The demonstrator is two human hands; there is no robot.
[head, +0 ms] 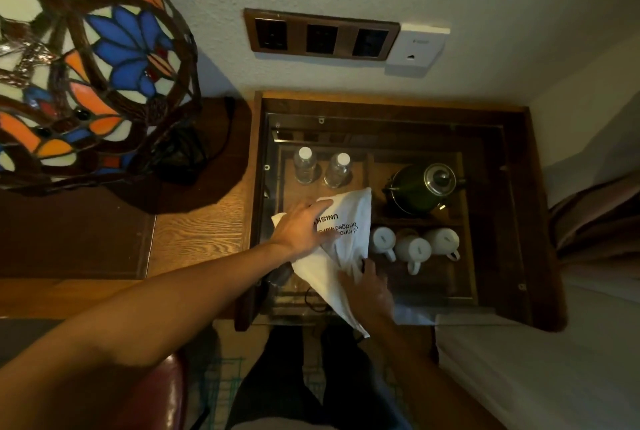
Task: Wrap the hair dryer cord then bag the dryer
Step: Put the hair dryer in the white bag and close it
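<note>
A white cloth bag (349,222) with black lettering lies slanted on the glass top of a wooden cabinet (540,222). My left hand (301,227) rests flat on the bag's left side with fingers spread. My right hand (369,287) is curled on the bag's lower right edge, with something small and dark at its fingertips. A dark rounded shape (280,275), likely the hair dryer, sticks out under the bag's left edge, mostly hidden. A thin black cord (313,303) loops on the glass below it.
Under the glass stand two water bottles (304,166), a dark kettle (424,190) and three white mugs (414,249). A stained-glass lamp (86,59) fills the left on a wooden desk. Wall sockets (322,36) sit above. White bedding (554,377) lies at the right.
</note>
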